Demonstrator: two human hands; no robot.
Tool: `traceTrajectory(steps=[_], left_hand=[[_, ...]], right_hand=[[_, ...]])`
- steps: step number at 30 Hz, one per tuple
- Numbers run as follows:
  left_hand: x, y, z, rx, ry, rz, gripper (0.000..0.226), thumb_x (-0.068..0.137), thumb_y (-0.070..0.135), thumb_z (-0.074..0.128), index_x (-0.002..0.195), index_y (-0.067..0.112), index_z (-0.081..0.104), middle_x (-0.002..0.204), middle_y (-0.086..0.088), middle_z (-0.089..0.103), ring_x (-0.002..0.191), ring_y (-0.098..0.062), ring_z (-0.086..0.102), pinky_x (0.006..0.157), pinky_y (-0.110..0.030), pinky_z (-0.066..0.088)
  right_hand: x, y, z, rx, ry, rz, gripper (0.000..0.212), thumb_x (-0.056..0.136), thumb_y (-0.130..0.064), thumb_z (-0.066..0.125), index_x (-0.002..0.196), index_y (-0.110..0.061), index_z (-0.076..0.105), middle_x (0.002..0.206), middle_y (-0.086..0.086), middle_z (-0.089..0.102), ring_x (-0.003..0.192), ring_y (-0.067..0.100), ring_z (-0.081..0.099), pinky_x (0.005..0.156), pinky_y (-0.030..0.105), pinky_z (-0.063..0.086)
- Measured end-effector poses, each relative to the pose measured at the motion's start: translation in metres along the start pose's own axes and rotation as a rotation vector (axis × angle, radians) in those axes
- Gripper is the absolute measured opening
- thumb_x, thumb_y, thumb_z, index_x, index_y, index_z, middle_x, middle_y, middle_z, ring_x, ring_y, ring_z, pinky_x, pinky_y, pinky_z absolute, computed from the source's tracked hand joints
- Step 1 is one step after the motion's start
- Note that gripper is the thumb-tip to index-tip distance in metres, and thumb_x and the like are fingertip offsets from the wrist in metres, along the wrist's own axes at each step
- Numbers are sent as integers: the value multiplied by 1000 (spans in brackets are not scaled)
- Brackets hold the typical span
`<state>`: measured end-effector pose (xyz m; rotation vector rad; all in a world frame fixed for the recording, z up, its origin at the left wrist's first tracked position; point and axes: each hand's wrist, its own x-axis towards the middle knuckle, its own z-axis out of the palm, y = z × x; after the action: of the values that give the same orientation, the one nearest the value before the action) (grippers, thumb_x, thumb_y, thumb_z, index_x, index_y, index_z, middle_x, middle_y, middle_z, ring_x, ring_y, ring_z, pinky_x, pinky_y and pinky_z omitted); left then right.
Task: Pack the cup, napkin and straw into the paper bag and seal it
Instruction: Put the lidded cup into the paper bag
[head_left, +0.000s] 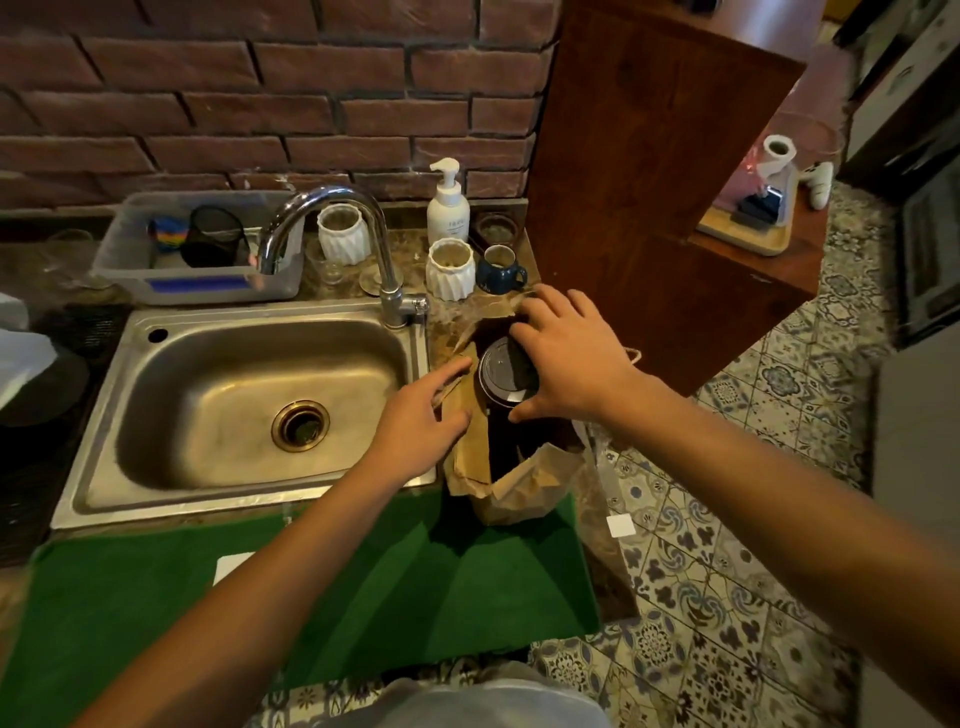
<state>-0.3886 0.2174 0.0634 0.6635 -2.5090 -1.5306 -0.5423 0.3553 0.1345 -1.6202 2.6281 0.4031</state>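
Just right of the sink (156, 415), the paper bag (524, 488) stands open on the counter (597, 530). The lidded cup (501, 371) sits inside its mouth. The right hand (566, 358) curls around the cup's lid; the left hand (421, 415), fingers loosely spread, presses the bag's left edge.

Just one camera here, worn on the head, wide-angle, looking forward and steeply down over the counter edge. Both forearms reach in from the bottom, the sink (249, 395) sits close below left, and the brick wall (260, 93) fills the top.
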Motion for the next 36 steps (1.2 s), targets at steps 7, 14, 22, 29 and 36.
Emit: traceTrajectory(steps=[7,14,22,29,36], left_hand=[[-9,-5,5,-98,32,6,81,93,8,66,152,50,31,124,18,62,78,-4,69,74,-12,56],[-7,-11,10,-134,71,-19,74,95,10,64,151,50,36,146,10,56,67,-14,68,72,-31,61],[-6,-8,11,-110,60,-7,74,93,9,63,148,52,39,141,10,59,58,-18,62,68,-38,60],[-4,-8,15,-125,58,4,67,95,9,62,147,47,45,149,14,51,75,11,55,83,-9,47],[2,-11,7,-299,-4,-32,71,95,3,62,148,45,42,150,11,51,128,-3,55,103,-25,50]], right_hand=[[15,-16,17,-219,-219,22,113,62,-84,69,156,-34,33,162,8,32,154,45,7,121,68,6],[14,-19,37,-209,-204,68,116,58,-98,51,157,-41,29,169,8,15,154,47,-12,117,73,0],[8,-20,49,-273,-222,115,103,65,-96,49,151,-39,43,171,10,8,153,47,-15,116,73,-3],[0,-27,44,-378,-166,106,117,67,-92,53,159,-24,28,170,19,1,152,51,-13,116,72,-1],[27,-42,42,-339,-163,-144,105,78,-83,51,154,-12,37,148,16,55,155,42,9,121,66,-2]])
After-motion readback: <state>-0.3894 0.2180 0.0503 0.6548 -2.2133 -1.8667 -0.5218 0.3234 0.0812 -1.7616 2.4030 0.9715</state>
